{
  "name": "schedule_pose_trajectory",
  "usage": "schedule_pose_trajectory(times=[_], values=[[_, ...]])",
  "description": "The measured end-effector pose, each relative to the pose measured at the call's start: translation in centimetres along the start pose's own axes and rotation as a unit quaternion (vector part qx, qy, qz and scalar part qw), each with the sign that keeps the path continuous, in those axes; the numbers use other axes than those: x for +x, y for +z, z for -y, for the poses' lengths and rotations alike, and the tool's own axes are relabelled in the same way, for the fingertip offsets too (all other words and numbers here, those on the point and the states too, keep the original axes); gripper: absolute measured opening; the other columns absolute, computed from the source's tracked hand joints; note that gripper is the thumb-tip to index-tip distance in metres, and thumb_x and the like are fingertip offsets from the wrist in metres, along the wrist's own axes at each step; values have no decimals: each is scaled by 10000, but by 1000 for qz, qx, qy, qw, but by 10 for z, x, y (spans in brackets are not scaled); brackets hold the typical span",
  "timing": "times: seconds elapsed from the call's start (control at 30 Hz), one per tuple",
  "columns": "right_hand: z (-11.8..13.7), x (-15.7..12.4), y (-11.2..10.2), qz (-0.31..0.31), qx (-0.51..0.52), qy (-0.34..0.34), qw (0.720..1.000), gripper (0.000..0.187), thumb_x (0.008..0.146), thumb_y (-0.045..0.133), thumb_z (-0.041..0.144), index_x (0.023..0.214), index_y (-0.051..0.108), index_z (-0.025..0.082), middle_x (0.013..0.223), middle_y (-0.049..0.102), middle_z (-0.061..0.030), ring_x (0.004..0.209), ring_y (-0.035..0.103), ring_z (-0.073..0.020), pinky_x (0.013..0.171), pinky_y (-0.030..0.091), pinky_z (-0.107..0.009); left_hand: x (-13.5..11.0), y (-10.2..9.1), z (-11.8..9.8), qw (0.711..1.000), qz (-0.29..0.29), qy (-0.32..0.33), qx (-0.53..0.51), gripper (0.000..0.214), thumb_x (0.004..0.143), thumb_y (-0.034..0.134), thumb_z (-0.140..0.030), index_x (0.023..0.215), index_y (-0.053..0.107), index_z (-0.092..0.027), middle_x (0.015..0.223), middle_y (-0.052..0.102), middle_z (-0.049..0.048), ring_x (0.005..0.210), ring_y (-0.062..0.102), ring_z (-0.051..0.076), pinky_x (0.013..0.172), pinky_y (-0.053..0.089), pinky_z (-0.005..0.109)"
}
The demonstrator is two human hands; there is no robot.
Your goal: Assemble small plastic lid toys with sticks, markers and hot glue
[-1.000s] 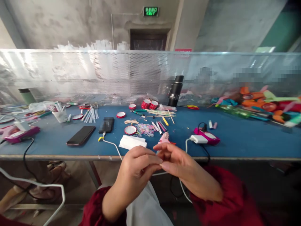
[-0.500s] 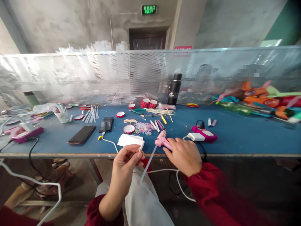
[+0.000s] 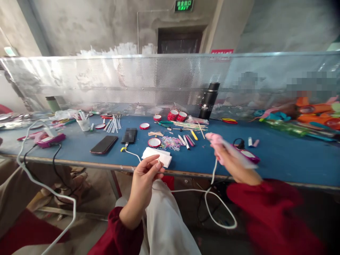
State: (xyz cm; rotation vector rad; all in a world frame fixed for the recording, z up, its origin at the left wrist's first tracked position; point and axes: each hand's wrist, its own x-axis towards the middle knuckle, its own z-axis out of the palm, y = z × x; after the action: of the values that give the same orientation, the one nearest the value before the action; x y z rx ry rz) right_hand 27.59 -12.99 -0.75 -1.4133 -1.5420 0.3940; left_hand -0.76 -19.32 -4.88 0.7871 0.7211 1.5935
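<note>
My left hand [image 3: 147, 173] is closed in a pinch just in front of the table edge, thumb against fingers. A small pale piece [image 3: 159, 160] shows between the fingertips; what it is cannot be made out. My right hand [image 3: 235, 164], slightly blurred, is wrapped round a pink hot glue gun [image 3: 215, 139] over the right part of the table. A translucent glue stick [image 3: 240, 156] juts from the gun back toward my wrist. Behind my left hand lies folded white paper [image 3: 166, 157]. A purple and white device [image 3: 251, 156] sits partly hidden behind my right hand.
On the blue table [image 3: 287, 159] lie a phone [image 3: 104, 145], small coloured bands [image 3: 171, 142], small red-rimmed drums [image 3: 154, 142] and markers [image 3: 186, 142]. A black thermos [image 3: 209, 101] stands by the perforated metal screen [image 3: 119, 81]. A white cable [image 3: 221, 226] loops below the edge.
My right hand has swung the glue gun up and to the right, away from my left hand, turning the stick toward my forearm. The left hand keeps its pinch. The view has shifted left.
</note>
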Motion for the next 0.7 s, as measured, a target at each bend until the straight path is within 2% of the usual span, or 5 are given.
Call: schedule_pose_trajectory(times=[0.13,0.2,0.3,0.47,0.7], values=[[23,-12,-28,-4,345,145,927,383,890,653,576,988,680,207,777,518,-24,674,514,-161,670,491,-353,1,1,7,1000,5,-10,-12,447,702,896,-332,1085,752,-153,797,700,24,675,663,91,569,525,159],[34,-27,-32,-17,418,165,893,297,871,696,503,953,694,218,785,486,-18,685,496,-153,682,510,-340,0,6,11,999,13,-32,-18,434,698,899,-337,1055,757,-135,790,696,32,662,651,88,566,517,161],[46,-55,-24,-3,463,165,871,290,833,739,487,971,711,233,799,457,-15,692,475,-151,637,509,-302,-2,18,16,995,45,-71,-56,415,708,897,-344,1030,759,-122,777,673,29,638,612,69,537,481,140],[53,-102,-1,43,453,108,884,455,854,646,638,1118,692,271,905,577,-64,747,541,-198,615,510,-323,-4,37,21,966,110,-152,-176,375,770,865,-347,1056,745,-136,763,557,-9,646,516,38,520,429,94],[34,-147,4,108,292,82,947,530,936,452,695,1061,718,254,984,682,-119,842,629,-266,722,556,-388,0,42,28,927,155,-195,-280,347,746,889,-300,972,705,-112,790,462,-27,666,459,32,550,437,91]])
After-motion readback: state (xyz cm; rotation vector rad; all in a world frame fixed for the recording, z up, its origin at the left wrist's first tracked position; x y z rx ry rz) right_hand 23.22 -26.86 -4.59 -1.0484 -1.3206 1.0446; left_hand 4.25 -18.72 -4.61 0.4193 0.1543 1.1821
